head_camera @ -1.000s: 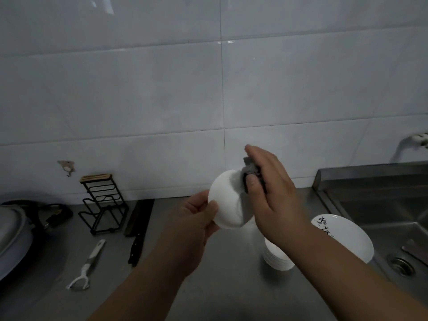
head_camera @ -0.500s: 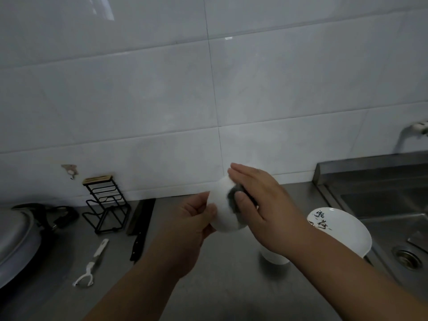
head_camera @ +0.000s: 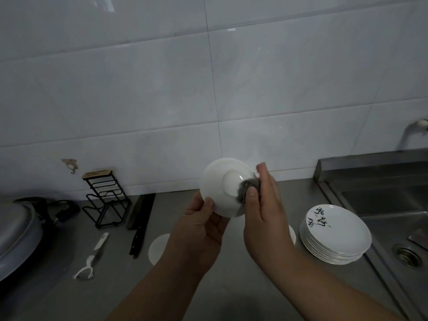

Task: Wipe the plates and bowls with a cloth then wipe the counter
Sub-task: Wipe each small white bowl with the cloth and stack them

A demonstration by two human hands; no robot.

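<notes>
Bowl (head_camera: 220, 181) is turned base-out above the worktop (head_camera: 231, 286). The left hand (head_camera: 199, 228) keeps a tight grip on the lower rim to steady it. The right hand (head_camera: 264, 205) grip pins the grey cloth (head_camera: 249, 186) under the thumb, against the exposed foot, for wiping.

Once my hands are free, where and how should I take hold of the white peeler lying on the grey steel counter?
Grip the white peeler by its long straight handle, coming from above. It lies flat on the grey steel counter, handle pointing toward the wall and Y-shaped head nearest you; the handle is probably the safer part.
</notes>
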